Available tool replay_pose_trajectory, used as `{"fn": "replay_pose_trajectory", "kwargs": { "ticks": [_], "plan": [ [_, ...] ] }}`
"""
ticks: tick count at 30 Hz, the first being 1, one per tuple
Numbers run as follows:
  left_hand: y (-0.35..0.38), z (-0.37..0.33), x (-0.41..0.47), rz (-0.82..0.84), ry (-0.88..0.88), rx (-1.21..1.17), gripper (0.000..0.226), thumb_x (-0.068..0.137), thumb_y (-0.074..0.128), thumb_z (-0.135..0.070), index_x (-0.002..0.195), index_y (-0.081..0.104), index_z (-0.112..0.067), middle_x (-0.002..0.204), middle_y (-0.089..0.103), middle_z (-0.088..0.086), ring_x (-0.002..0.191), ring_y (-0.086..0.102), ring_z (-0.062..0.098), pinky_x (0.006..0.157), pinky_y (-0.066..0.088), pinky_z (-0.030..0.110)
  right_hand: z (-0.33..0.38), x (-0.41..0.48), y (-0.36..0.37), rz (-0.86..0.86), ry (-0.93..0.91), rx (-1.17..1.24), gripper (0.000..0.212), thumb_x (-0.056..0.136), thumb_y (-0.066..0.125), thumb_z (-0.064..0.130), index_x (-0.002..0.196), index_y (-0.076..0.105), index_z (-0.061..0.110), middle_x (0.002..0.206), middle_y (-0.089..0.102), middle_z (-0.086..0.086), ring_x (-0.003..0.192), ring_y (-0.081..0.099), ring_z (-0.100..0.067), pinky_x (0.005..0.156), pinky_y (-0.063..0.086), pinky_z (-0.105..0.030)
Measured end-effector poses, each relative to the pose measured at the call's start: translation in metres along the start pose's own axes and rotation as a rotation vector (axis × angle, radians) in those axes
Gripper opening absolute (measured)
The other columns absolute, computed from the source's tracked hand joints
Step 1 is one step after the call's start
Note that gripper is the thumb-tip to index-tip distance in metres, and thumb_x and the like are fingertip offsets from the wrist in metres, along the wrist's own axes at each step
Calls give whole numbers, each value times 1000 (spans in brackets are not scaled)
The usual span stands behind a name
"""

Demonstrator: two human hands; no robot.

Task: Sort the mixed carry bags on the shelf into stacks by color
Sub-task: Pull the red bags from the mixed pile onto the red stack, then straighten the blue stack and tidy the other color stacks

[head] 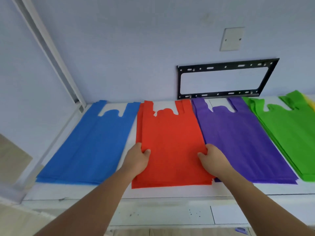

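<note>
Flat carry bags lie in colour stacks along the white shelf (170,193). From left to right there is a blue stack (95,142), a red stack (172,142), a purple stack (238,138) and a green stack (289,130). A sliver of yellow bags (311,103) shows at the far right edge. My left hand (136,160) grips the left side of the red stack, thumb on top. My right hand (213,160) grips its right side the same way, where it meets the purple stack.
A black metal wall bracket (226,77) hangs just behind the purple stack, and a blank switch plate (232,39) sits above it. A white conduit (51,53) runs down the corner to the shelf's back left. The shelf's front edge is bare.
</note>
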State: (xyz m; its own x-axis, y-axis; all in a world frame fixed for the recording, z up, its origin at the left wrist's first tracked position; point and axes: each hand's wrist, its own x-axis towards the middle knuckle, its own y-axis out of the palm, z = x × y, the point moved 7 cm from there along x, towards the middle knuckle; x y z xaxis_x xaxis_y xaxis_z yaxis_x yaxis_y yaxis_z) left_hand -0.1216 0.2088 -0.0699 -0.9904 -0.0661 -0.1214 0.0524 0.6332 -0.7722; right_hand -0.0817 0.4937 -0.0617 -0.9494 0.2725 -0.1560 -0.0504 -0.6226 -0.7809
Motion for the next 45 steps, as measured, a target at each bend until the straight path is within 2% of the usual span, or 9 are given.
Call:
{"fn": "replay_pose_trajectory", "kwargs": {
  "ticks": [3, 10, 13, 16, 23, 32, 39, 43, 45],
  "plan": [
    [-9, 0, -1, -5, -12, 7, 19, 97, 54, -35, 105, 56, -17, 95, 60, -3, 74, 54, 8, 61, 38, 25, 8, 4, -2, 47, 26, -34, 33, 91, 58, 31, 104, 52, 2, 96, 64, -14, 87, 62, -32, 77, 51, -41],
    [-49, 33, -1, -52, -64, -153, 39, 92, 55, -39, 127, 53, -21, 108, 66, -7, 94, 65, 15, 82, 55, 33, 56, -3, -13, -109, -124, -167, 53, 90, 57, 32, 133, 45, 5, 128, 50, -17, 119, 47, -36, 100, 39, -44],
    [-84, 56, 1, -102, -37, -74, 38, 95, 56, -34, 130, 55, -19, 119, 61, -7, 103, 59, 11, 78, 45, 23, 92, -11, 12, -41, -217, -15, 41, 90, 58, 31, 127, 55, 13, 123, 58, -10, 111, 57, -26, 97, 44, -35],
    [-119, 97, 8, -91, -36, -2, 49, 93, 61, -40, 137, 51, -19, 136, 57, -3, 123, 54, 15, 96, 43, 28, 134, -24, 48, 69, -271, 115, 25, 90, 61, 24, 113, 63, 14, 106, 64, 1, 95, 60, -15, 83, 41, -22],
    [-188, 203, 16, -77, -208, 315, 80, 84, 59, -63, 147, 38, -19, 149, 43, 8, 137, 39, 30, 112, 36, 44, 208, -42, 136, 297, -136, 251, 27, 90, 60, 28, 115, 59, 16, 88, 64, 4, 75, 63, -14, 69, 50, -29],
    [-170, 234, 10, 97, -91, 252, 110, 74, 65, -69, 156, 13, -17, 164, 8, 10, 151, 11, 28, 122, 17, 44, 248, -59, 174, 183, -38, 220, 28, 92, 57, 18, 111, 61, -2, 120, 62, -25, 111, 58, -42, 91, 49, -49],
    [-193, 222, 13, -88, -108, 42, 83, 85, 64, -55, 150, 31, -16, 145, 45, 8, 130, 47, 28, 103, 44, 41, 248, -54, 172, 109, 74, 301, 38, 93, 55, 16, 127, 53, -2, 126, 58, -27, 101, 62, -43, 91, 50, -54],
    [-187, 228, 20, -32, -187, -28, 57, 89, 63, -43, 132, 46, -11, 123, 60, 7, 105, 62, 28, 86, 53, 38, 242, -46, 174, 110, 187, 399, 50, 91, 57, 21, 135, 45, 2, 89, 63, -8, 66, 57, -19, 58, 50, -40],
    [-183, 229, 25, 55, -203, -57, 40, 80, 68, -40, 109, 55, -14, 101, 67, 3, 85, 67, 24, 77, 57, 40, 243, -42, 174, 140, 222, 397, 57, 90, 60, 24, 126, 37, -14, 74, 52, -8, 57, 48, -19, 52, 38, -31]
  ]
}}
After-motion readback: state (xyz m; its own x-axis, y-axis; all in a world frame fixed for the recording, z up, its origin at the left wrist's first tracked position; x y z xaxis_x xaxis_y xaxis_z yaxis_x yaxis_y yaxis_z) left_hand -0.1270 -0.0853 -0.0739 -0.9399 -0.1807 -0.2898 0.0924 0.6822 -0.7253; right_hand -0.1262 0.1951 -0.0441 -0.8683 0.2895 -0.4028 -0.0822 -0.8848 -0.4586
